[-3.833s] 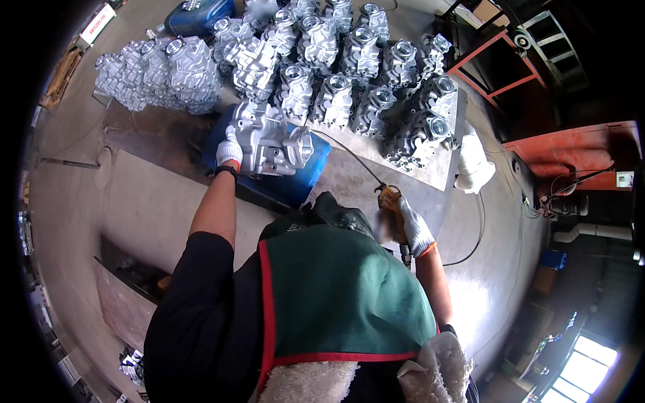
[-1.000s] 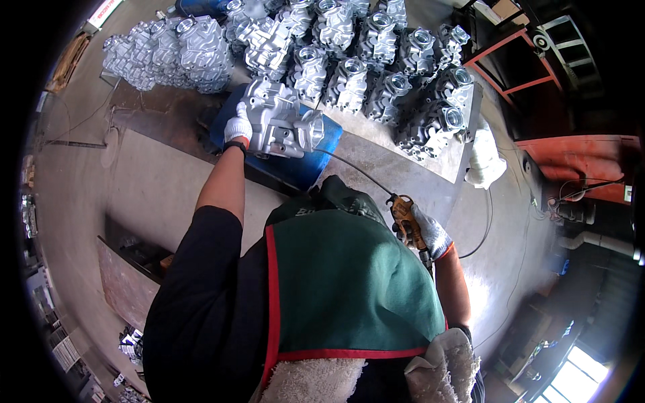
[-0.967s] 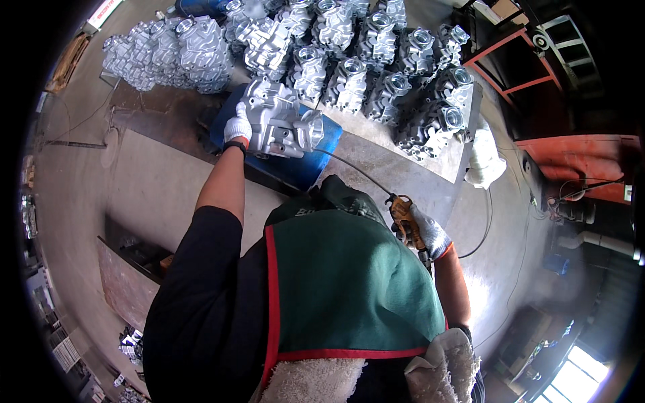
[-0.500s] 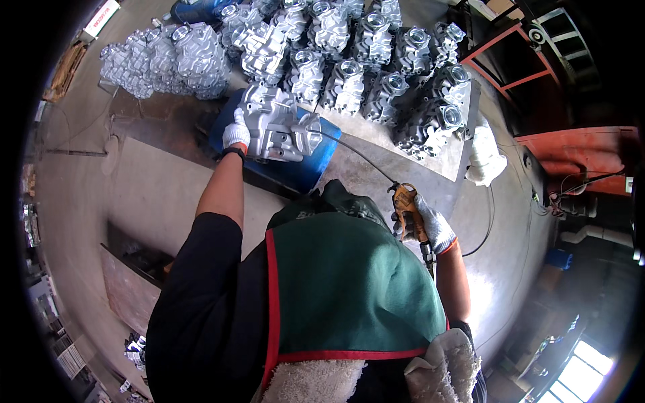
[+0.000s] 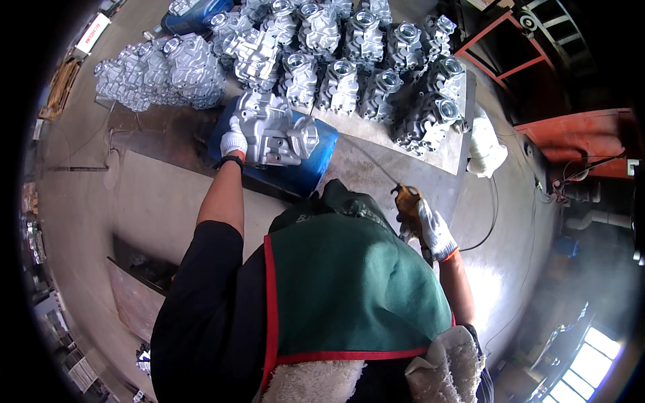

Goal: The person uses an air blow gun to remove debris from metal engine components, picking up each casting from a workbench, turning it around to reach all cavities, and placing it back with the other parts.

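Note:
My left hand (image 5: 234,142), in a white knit glove, grips the left side of a silver cast-metal housing (image 5: 274,127). This housing lies on a blue plastic support (image 5: 325,149) in front of me. Lower and to the right, my right hand (image 5: 437,232), also gloved, is wrapped around an orange air blow gun (image 5: 408,207). Its long thin nozzle (image 5: 376,164) slants up and left toward the housing; it is blurred, and its tip seems to stop short of the metal. The fingertips of my left hand are partly hidden behind the casting.
Rows of similar housings (image 5: 339,84) stand on the metal tabletop (image 5: 440,164) beyond, with more piled at the left (image 5: 161,70). A white wrapped bundle (image 5: 485,151) hangs by the table's right edge. A dark hose (image 5: 496,215) curves right of the gun. A red metal frame (image 5: 524,77) stands far right.
The nozzle's far end has moved back from the housing's right end, and my right hand has turned slightly with the gun. My left hand stays on the housing. The whole view has shifted a little.

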The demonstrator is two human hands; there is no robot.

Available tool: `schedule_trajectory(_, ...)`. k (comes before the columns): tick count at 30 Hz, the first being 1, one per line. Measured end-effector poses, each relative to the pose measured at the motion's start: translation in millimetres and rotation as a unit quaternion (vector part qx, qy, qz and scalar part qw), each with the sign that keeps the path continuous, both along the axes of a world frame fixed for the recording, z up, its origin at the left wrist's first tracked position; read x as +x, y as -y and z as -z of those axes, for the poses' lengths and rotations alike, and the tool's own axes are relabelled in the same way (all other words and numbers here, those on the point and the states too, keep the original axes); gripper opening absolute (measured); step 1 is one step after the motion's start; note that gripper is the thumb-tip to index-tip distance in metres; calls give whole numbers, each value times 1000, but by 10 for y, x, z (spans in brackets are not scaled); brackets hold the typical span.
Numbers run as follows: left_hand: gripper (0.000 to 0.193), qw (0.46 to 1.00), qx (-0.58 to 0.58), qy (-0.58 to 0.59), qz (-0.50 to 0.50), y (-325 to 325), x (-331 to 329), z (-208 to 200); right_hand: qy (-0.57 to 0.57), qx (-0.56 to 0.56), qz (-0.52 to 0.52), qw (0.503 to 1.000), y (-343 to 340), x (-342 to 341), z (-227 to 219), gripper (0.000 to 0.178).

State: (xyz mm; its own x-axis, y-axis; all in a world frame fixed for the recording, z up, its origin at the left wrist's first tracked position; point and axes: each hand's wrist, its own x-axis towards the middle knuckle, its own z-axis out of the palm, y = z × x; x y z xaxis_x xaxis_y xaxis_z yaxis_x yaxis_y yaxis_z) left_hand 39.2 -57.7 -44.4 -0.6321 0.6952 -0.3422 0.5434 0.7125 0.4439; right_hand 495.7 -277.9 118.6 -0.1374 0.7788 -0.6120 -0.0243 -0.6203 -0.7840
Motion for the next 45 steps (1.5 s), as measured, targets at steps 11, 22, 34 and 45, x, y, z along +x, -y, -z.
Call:
schedule_trajectory(11,96,1000,9,-6,-8,24,-12,12,175,-1,-67,982,72,-32,-215,62)
schedule_trajectory(22,96,999,36,8,-19,8,25,35,95,-80,31,992,-133,-56,120,62)
schedule_trajectory(34,95,1000,11,-2,-26,-51,-60,157,160,-65,-25,985,-282,-224,351,67)
schedule_trajectory(45,93,998,29,45,-46,9,55,-7,185,-89,-17,979,5,-24,568,62)
